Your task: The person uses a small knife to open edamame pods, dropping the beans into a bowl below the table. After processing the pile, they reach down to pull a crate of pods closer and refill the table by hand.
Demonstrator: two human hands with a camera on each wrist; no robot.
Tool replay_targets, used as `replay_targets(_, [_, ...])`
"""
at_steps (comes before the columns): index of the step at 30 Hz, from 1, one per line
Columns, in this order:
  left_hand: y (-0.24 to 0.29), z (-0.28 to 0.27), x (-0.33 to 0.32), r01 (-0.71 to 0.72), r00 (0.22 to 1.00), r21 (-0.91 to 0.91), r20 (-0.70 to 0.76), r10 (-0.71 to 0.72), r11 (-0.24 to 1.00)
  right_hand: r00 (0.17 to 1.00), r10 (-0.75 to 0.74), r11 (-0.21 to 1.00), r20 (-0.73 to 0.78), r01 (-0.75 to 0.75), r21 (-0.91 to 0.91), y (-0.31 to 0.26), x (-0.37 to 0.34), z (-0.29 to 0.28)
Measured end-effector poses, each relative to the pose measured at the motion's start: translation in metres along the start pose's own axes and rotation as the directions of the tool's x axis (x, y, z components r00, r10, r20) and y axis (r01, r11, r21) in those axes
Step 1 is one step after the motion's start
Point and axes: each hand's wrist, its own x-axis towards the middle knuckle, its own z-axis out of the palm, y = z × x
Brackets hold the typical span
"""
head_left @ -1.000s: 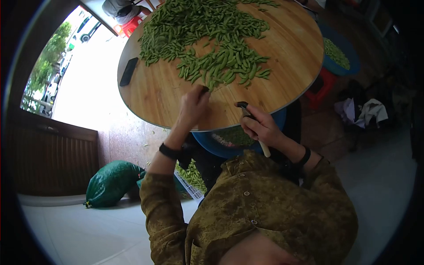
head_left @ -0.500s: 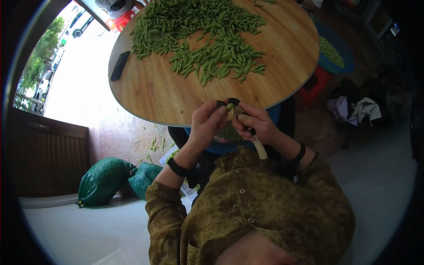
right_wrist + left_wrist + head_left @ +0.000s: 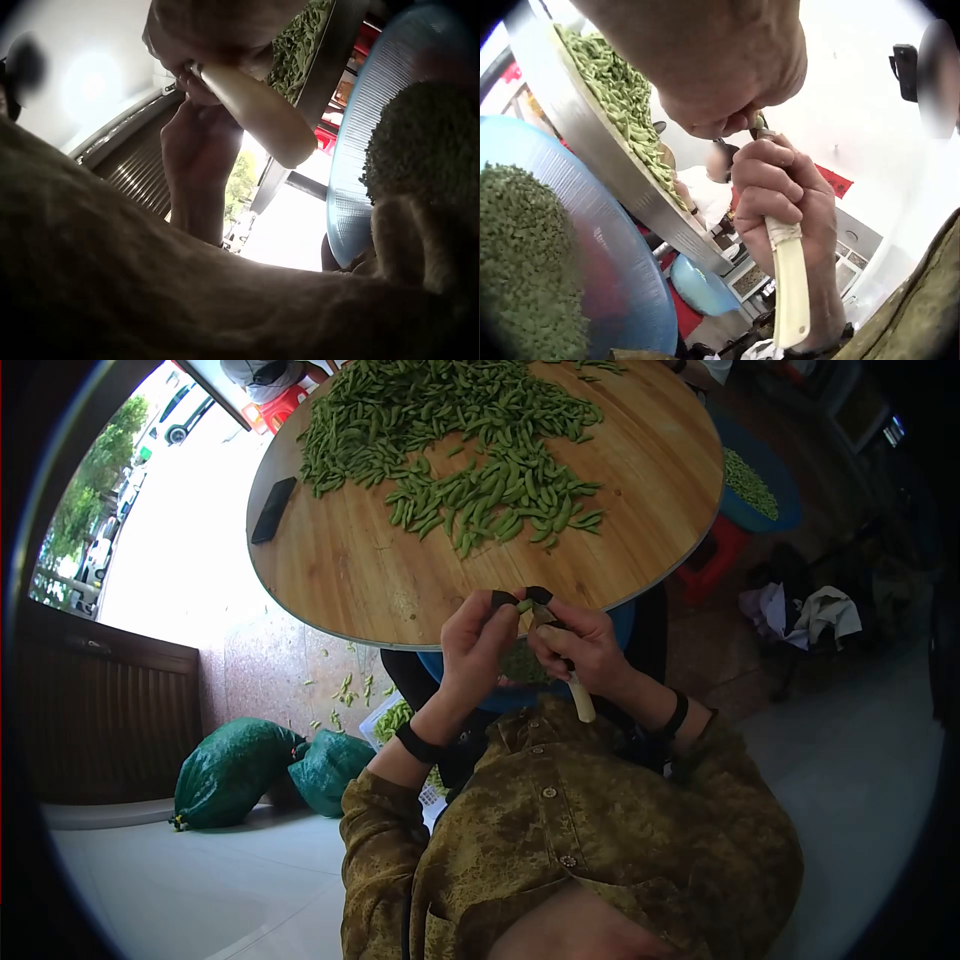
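In front of the body, at the near edge of the round wooden table [image 3: 340,575], my two hands meet. My left hand [image 3: 474,645] pinches a green bean pod [image 3: 525,606] between thumb and a dark-covered fingertip. Its far end lies right at the covered fingertip of my right hand [image 3: 592,647]. That hand grips a small knife with a cream handle [image 3: 790,292], fingers curled round it and the handle's end pointing back toward the body. The blade is mostly hidden by the fingers. A large heap of pods [image 3: 430,430] covers the far half of the table.
Below the hands stands a blue basin [image 3: 622,247] holding small green beans [image 3: 525,262]. A black phone [image 3: 272,510] lies on the table's left. Another blue basin [image 3: 765,500] is at right. Green sacks [image 3: 240,772] and a white basket [image 3: 372,725] sit at lower left.
My left hand has come from the near edge of the pod heap back to my right hand, bringing a pod. The right hand with the knife has shifted only slightly.
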Motion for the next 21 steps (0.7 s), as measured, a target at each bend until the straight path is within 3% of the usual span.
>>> replay_targets(2, [0.000,-0.004,0.002,0.161,0.986,-0.226,0.083,-0.146,0.961,0.999,0.025,0.998,0.020,-0.026,0.050,-0.002,0.001,-0.004])
replay_targets(3, [-0.001,-0.003,0.001,0.163,0.986,-0.227,0.081,-0.148,0.960,0.998,0.006,0.998,0.057,-0.010,0.061,-0.003,0.000,-0.006])
replay_targets(5, [-0.002,-0.001,0.002,0.251,0.967,-0.438,0.163,-0.198,0.863,0.995,-0.018,0.998,0.093,0.012,0.068,-0.005,0.000,-0.010])
replay_targets(6, [-0.002,0.001,0.003,0.249,0.967,-0.439,0.164,-0.195,0.864,0.991,-0.016,0.999,0.132,0.010,0.049,-0.005,0.000,-0.014])
replay_targets(8, [0.002,0.004,0.000,0.379,0.925,-0.595,0.224,-0.306,0.709,0.985,-0.008,1.000,0.170,0.003,0.031,-0.003,-0.002,-0.019])
replay_targets(11, [0.007,0.003,0.001,0.500,0.865,-0.626,0.326,-0.382,0.598,0.983,0.031,0.997,0.181,-0.044,0.066,0.002,-0.004,-0.027])
replay_targets(12, [0.004,0.001,0.002,0.499,0.865,-0.629,0.324,-0.383,0.597,0.956,-0.201,0.912,0.215,0.262,-0.315,0.006,-0.002,-0.031])
replay_targets(13, [-0.002,-0.003,0.003,0.543,0.838,-0.616,0.352,-0.418,0.570,0.861,-0.385,0.603,0.332,0.507,-0.616,0.009,0.000,-0.034])
replay_targets(15, [-0.010,-0.004,0.001,0.583,0.809,-0.608,0.374,-0.453,0.540,0.879,-0.345,0.569,0.329,0.475,-0.671,0.015,0.001,-0.039])
replay_targets(16, [-0.013,-0.002,0.001,0.555,0.826,-0.548,0.274,-0.493,0.626,0.894,-0.315,0.526,0.320,0.445,-0.725,0.016,0.002,-0.040])
replay_targets(17, [-0.015,0.001,0.002,0.530,0.838,-0.476,0.169,-0.518,0.702,0.893,-0.315,0.526,0.322,0.447,-0.724,0.017,0.000,-0.038])
replay_targets(19, [-0.011,0.006,0.002,0.487,0.867,-0.412,0.120,-0.484,0.770,0.996,-0.088,0.874,-0.013,0.070,-0.480,0.014,-0.006,-0.026])
replay_targets(21, [-0.013,0.006,-0.001,0.445,0.891,-0.340,0.078,-0.447,0.828,0.998,-0.034,0.927,-0.054,0.011,-0.375,0.014,-0.005,-0.023])
